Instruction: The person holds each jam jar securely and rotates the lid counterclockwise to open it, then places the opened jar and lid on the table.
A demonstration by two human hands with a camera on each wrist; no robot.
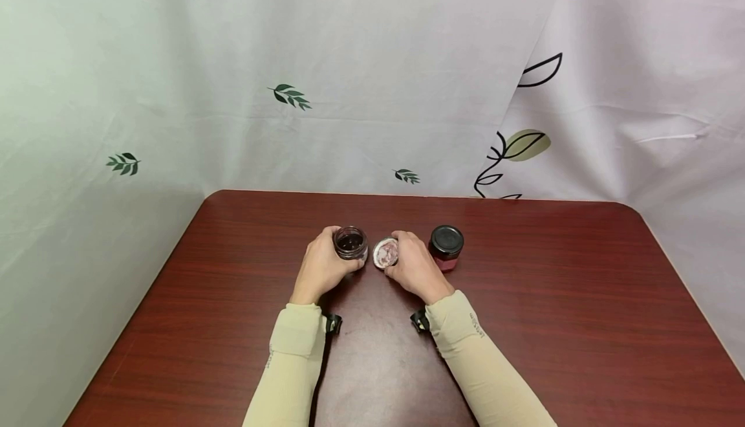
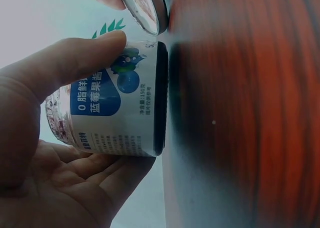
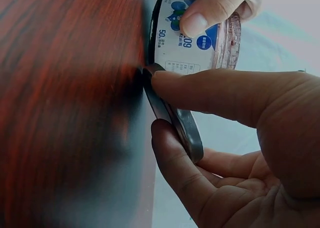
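From the head view we see the left hand [image 1: 323, 266] wrapped around an open jar [image 1: 351, 243] that stands upright on the dark red counter [image 1: 524, 323], its grip curled about the glass with dark contents showing through the mouth. Just beside it, the right hand [image 1: 414, 265] holds the lid [image 1: 385, 252], tilted so that its pale inner face shows, close to the jar's right side. A second jar [image 1: 445, 246] with a black cap stands just to the right of the right hand, and a white curtain [image 1: 349, 58] printed with leaves hangs behind the counter. From the left wrist view we see the thumb lying across the jar's [image 2: 117, 113] blue-and-white label and the fingers cupping it from the other side, with its base set on the counter [image 2: 250, 113]; the lid [image 2: 142, 8] sits near the top edge. From the right wrist view we see the lid [image 3: 172, 119] pinched by its rim between thumb and fingers, one edge touching or almost touching the counter [image 3: 65, 88], right next to the jar [image 3: 192, 43].
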